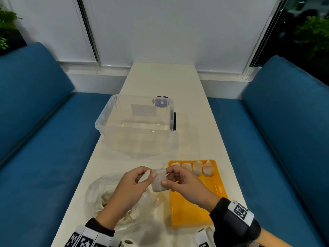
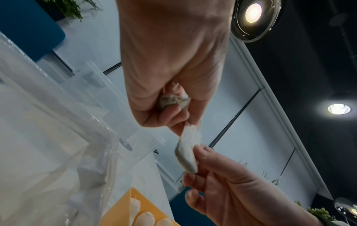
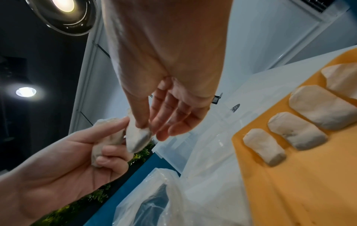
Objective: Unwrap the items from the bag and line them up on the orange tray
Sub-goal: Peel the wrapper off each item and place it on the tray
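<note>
A pale, partly wrapped item (image 1: pixel 159 182) hangs above the table between my hands, left of the orange tray (image 1: pixel 195 207). My right hand (image 1: pixel 166 177) pinches it between thumb and fingers; the right wrist view shows the item (image 3: pixel 138 137) under the right hand (image 3: pixel 146 126). My left hand (image 1: pixel 149 175) grips crumpled wrapper (image 2: pixel 173 100) in its curled fingers, and its fingertips touch the item (image 2: pixel 188 145). Several unwrapped pale pieces (image 1: pixel 197 168) lie in a row at the tray's far end. The clear bag (image 1: pixel 99 195) lies under my left forearm with more pieces inside.
An empty clear plastic box (image 1: pixel 133 122) stands beyond my hands on the narrow white table (image 1: pixel 160 81), its lid (image 1: pixel 185 132) lying beside it on the right. Blue benches (image 1: pixel 44 139) flank both long edges. A small white roll (image 1: pixel 128 244) sits at the near edge.
</note>
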